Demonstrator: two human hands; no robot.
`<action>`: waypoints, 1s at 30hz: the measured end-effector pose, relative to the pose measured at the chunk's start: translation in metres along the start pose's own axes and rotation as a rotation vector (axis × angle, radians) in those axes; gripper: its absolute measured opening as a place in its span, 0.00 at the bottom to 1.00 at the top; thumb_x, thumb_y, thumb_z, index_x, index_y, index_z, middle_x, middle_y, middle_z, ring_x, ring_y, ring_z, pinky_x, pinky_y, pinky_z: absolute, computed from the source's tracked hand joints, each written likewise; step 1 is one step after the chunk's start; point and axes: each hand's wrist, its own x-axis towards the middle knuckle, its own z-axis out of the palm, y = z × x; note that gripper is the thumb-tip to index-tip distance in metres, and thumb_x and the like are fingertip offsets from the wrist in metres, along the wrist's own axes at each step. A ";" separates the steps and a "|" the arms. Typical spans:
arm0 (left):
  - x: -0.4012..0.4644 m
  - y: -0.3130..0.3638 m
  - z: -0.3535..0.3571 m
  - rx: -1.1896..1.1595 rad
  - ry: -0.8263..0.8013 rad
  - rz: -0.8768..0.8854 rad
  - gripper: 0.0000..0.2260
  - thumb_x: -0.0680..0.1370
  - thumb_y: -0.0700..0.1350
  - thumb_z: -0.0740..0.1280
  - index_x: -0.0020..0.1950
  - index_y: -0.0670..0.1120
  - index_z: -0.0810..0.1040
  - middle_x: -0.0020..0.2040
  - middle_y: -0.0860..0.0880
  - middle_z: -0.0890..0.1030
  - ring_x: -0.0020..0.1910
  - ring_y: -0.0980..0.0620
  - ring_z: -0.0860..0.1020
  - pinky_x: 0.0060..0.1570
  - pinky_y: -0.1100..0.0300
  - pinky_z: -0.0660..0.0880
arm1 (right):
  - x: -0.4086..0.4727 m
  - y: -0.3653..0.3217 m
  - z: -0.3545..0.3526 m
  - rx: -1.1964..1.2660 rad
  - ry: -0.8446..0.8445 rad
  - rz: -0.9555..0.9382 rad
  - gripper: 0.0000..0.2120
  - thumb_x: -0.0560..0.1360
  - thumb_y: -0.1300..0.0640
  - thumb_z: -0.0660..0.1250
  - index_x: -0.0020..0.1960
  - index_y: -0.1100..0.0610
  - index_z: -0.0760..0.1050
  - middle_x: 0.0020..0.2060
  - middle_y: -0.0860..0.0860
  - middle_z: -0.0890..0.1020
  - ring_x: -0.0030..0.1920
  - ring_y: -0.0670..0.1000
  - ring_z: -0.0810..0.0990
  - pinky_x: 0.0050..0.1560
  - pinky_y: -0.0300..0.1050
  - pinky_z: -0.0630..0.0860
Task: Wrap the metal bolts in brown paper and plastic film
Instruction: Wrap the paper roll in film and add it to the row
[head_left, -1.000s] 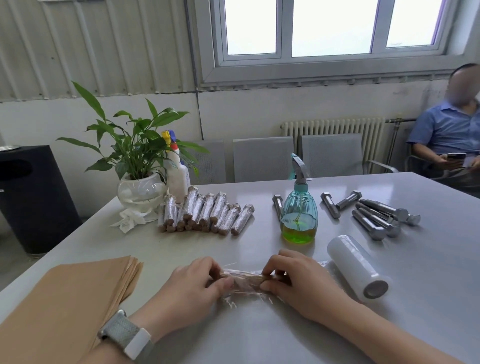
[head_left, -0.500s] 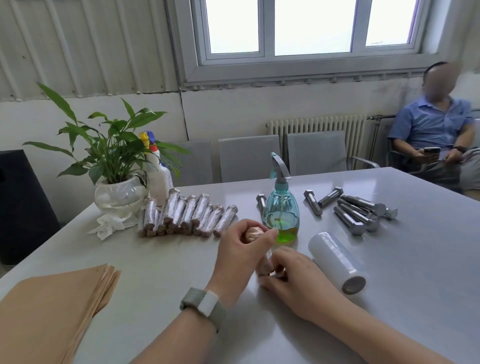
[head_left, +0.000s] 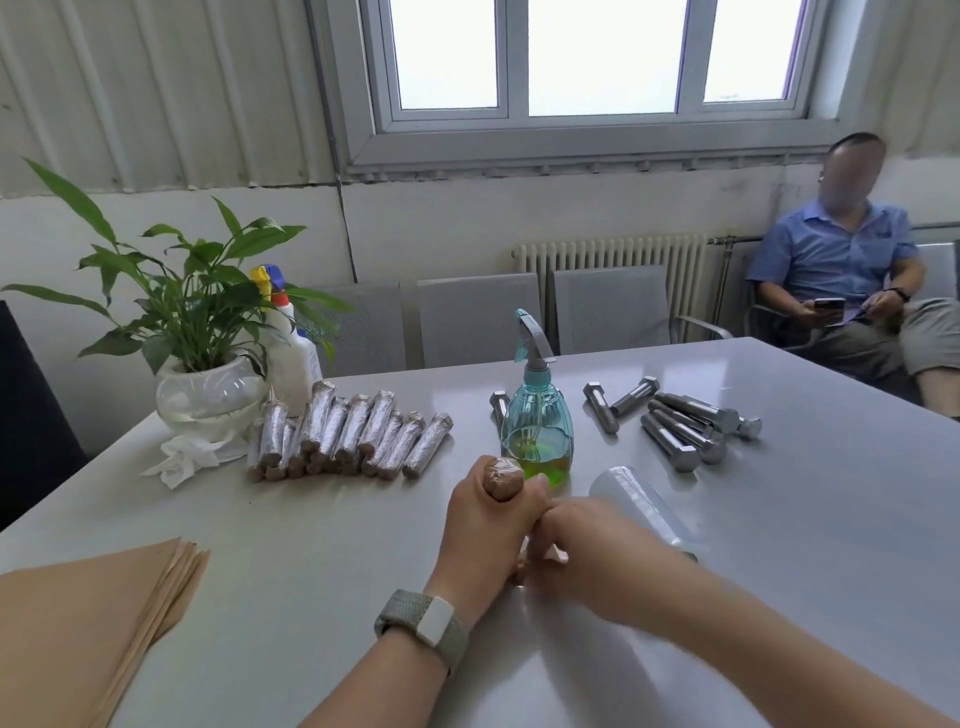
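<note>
Upended since a second ago, the brown-paper-wrapped bolt under clear film (head_left: 503, 480) now stands upright above the grey table (head_left: 779, 545), its rounded, glossy top poking from the left hand (head_left: 485, 540) curled around it. Right hand (head_left: 582, 551) pinches its lower end.

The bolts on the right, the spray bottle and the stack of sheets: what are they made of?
The bolts look like bare steel, grey with a dull shine. The spray bottle seems to be clear teal plastic, since green liquid shows through. The sheets look like matte brown kraft paper, thin-edged and fanned at the corner.
</note>
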 end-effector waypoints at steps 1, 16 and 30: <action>0.001 -0.001 -0.002 0.020 -0.009 0.007 0.12 0.68 0.51 0.70 0.35 0.46 0.71 0.28 0.56 0.71 0.29 0.56 0.68 0.32 0.64 0.68 | -0.001 0.006 -0.015 0.009 0.022 0.035 0.07 0.75 0.51 0.69 0.47 0.54 0.83 0.44 0.50 0.83 0.45 0.51 0.81 0.46 0.44 0.76; -0.003 0.002 0.000 -0.066 -0.164 -0.207 0.11 0.76 0.46 0.71 0.45 0.38 0.79 0.26 0.52 0.71 0.22 0.56 0.70 0.24 0.65 0.73 | 0.012 0.053 -0.071 0.657 -0.067 0.566 0.23 0.71 0.42 0.72 0.54 0.59 0.74 0.43 0.59 0.81 0.38 0.57 0.84 0.48 0.58 0.83; -0.001 0.004 0.001 -0.069 -0.332 -0.171 0.17 0.72 0.61 0.67 0.37 0.47 0.73 0.23 0.46 0.74 0.19 0.48 0.72 0.23 0.63 0.66 | 0.034 0.028 -0.094 0.688 -0.050 0.487 0.21 0.72 0.42 0.72 0.51 0.58 0.73 0.38 0.57 0.81 0.29 0.53 0.84 0.20 0.36 0.70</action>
